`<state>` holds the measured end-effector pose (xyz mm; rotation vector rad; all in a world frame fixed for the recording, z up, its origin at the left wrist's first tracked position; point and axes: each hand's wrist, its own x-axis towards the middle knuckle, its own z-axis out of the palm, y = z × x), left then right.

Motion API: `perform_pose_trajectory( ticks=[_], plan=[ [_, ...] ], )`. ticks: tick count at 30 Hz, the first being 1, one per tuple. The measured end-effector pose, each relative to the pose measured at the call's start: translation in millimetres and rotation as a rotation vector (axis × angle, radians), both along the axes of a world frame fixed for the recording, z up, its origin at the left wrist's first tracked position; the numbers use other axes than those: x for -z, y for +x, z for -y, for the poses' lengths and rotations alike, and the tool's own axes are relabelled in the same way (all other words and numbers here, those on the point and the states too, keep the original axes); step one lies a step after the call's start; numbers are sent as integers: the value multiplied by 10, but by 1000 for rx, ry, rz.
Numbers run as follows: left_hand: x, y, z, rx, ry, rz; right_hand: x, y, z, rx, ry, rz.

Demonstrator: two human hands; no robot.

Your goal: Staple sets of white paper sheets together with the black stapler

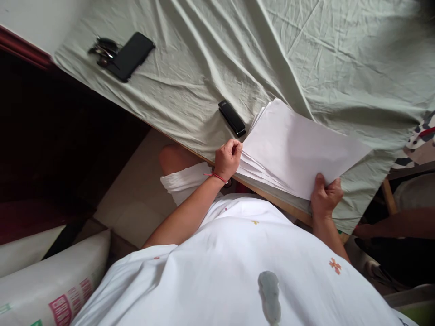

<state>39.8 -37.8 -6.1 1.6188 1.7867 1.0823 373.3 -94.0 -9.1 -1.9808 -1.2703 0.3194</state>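
Observation:
A stack of white paper sheets [299, 149] lies at the near edge of a table covered with a pale green cloth [210, 77]. My left hand [228, 158] pinches the stack's left corner, where the sheets fan apart. My right hand [325, 194] grips the stack's near right edge, thumb on top. A black stapler [231, 118] lies on the cloth just beyond my left hand, apart from it.
A black phone [131, 56] and a bunch of keys [103, 50] lie at the far left of the cloth. White sacks with red print [54, 290] stand on the floor at the left. Another person's arm [397, 226] shows at the right, below the table.

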Motion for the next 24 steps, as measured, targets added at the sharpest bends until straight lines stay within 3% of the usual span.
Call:
perform_pose_trajectory(
  ticks=[7,16,24],
  plan=[
    [-62,24,-22,8,-65,46,43,20,10,-23,20,-47],
    [-43,14,-29,10,-66,-38,16,4,12,-14,14,-65],
    [-73,-26,-22,36,-56,52,1,-8,11,-13,19,-67]
  ],
)
